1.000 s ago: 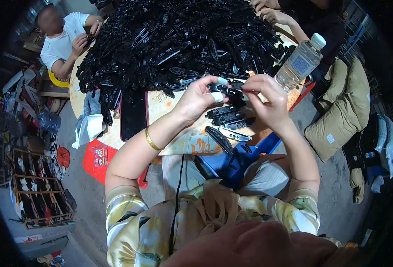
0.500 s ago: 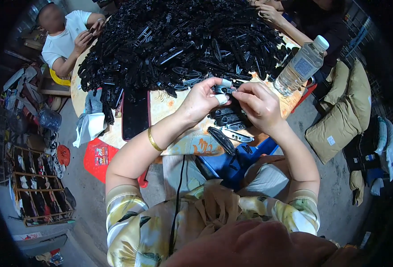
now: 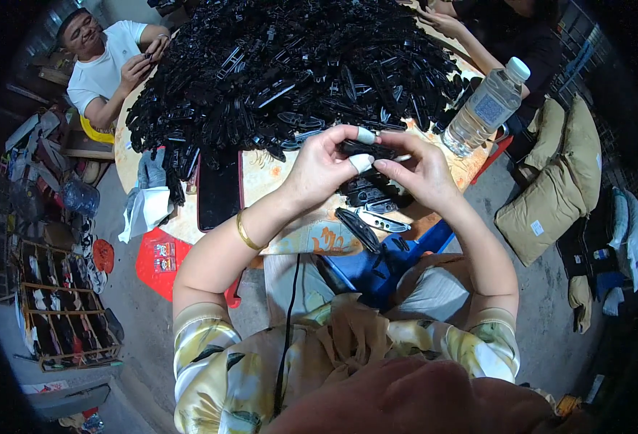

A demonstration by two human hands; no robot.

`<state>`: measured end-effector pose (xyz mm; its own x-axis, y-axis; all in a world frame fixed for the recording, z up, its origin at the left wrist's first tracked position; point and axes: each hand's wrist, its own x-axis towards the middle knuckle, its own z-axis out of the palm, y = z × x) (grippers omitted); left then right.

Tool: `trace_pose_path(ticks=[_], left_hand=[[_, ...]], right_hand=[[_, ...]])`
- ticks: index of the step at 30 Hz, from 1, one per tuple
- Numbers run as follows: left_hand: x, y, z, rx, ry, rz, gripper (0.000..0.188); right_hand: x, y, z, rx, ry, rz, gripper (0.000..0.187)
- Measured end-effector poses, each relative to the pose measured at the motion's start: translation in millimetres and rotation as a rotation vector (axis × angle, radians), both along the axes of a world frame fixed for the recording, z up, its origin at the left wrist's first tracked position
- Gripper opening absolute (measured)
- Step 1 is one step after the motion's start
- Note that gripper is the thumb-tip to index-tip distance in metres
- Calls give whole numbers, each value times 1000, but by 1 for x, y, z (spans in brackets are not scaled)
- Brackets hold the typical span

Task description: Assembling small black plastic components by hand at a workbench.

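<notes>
The black part [image 3: 368,150] is between the two hands, raised just over the near side of the tabletop [image 3: 275,173], partly hidden by the fingers. It looks like glossy moulded plastic, so I judge it light, stiff and rather slick, with any slender pieces liable to snap if bent. Its two ends, or its long edges, seem the best places to hold, with a light pinch.

The left hand [image 3: 322,165] pinches its left end between thumb and forefinger, both wrapped in white at the tips. The right hand [image 3: 429,172] closes on the other end, forefinger arched along the far side and thumb on the near side, pointing at the left thumb; its remaining fingers are hard to make out.

Both elbows bend outward and the forearms slant inward to meet at the part, a gold-coloured bracelet [image 3: 247,228] on the left one.

Just below the hands lie more dark parts [image 3: 366,194] and a paler, silvery piece [image 3: 384,220]. Beyond rises a large black heap [image 3: 290,72], with a clear bottle [image 3: 486,108] to the right.
</notes>
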<state>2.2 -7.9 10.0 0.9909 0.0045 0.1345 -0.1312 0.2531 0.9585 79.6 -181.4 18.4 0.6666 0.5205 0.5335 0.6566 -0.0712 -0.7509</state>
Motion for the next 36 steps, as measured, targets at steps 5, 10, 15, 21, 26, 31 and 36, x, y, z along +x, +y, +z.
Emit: trace_pose_path(ticks=[5, 10, 15, 21, 26, 31, 36], left_hand=[[-8, -8, 8, 270, -102, 145, 25], [2, -2, 2, 1, 2, -13, 27], [4, 13, -6, 344, 214, -62, 27], [-2, 4, 12, 657, 152, -31, 21], [-1, 8, 11, 578, 210, -195, 17], [0, 3, -8, 413, 85, -103, 16], [6, 6, 2, 214, 230, 127, 17]], right_hand=[[2, -6, 5, -276, 359, 166, 37], [17, -8, -3, -245, 411, 184, 30], [41, -18, -3, -273, 248, 91, 24], [38, -14, -15, -549, 68, 126, 25], [34, -15, -5, -581, 15, 169, 21], [34, -14, -13, -442, -33, 103, 16], [31, -9, -1, -117, 67, 27, 10]])
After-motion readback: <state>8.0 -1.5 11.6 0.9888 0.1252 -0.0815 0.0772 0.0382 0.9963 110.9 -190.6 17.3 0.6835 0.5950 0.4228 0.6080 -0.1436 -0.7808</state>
